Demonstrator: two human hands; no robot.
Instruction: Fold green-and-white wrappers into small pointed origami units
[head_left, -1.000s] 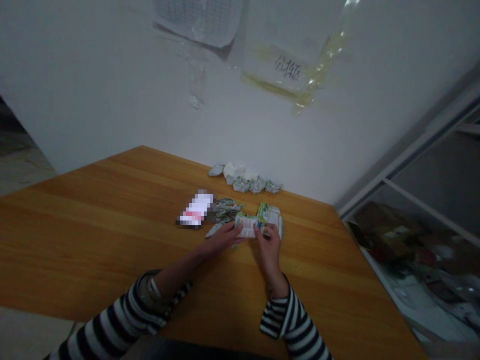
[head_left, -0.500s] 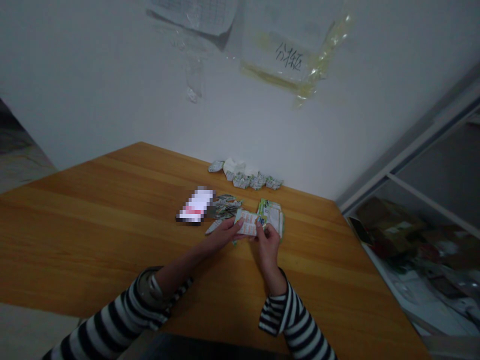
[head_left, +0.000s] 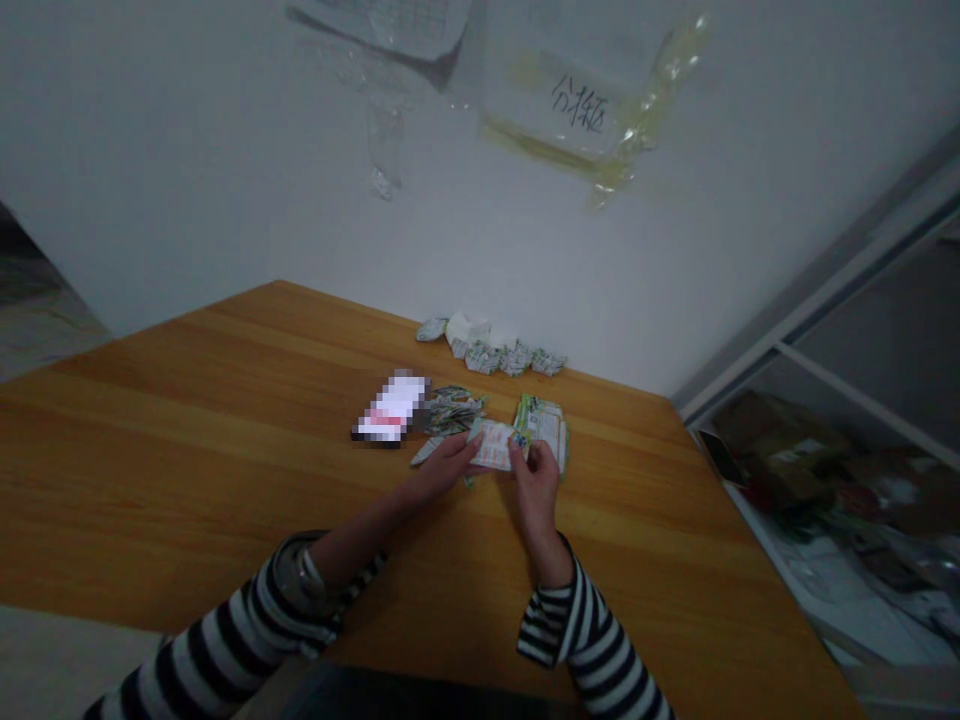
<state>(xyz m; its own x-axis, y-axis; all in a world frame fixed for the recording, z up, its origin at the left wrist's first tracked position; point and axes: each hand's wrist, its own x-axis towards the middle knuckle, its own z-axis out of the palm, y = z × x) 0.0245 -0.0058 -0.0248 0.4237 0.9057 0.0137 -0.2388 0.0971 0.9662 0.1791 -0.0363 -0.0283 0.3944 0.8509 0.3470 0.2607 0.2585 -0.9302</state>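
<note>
Table [head_left: 187,470] was plain orange-toned wood. Far edge: row of folded wrappers [head_left: 487,358] lined up near the wall, a white one among them. Mid-table: pixelated white box [head_left: 390,408], blur hid the detail, just beside a pile of crumpled wrappers [head_left: 454,412]. Loose wrapper strip [head_left: 427,452] lay just below the pile. Flat green-and-white packet [head_left: 541,430] sat further right.

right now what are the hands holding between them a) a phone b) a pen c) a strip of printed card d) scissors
c, the left hand and right hand both grip a strip of printed card above the table
</note>
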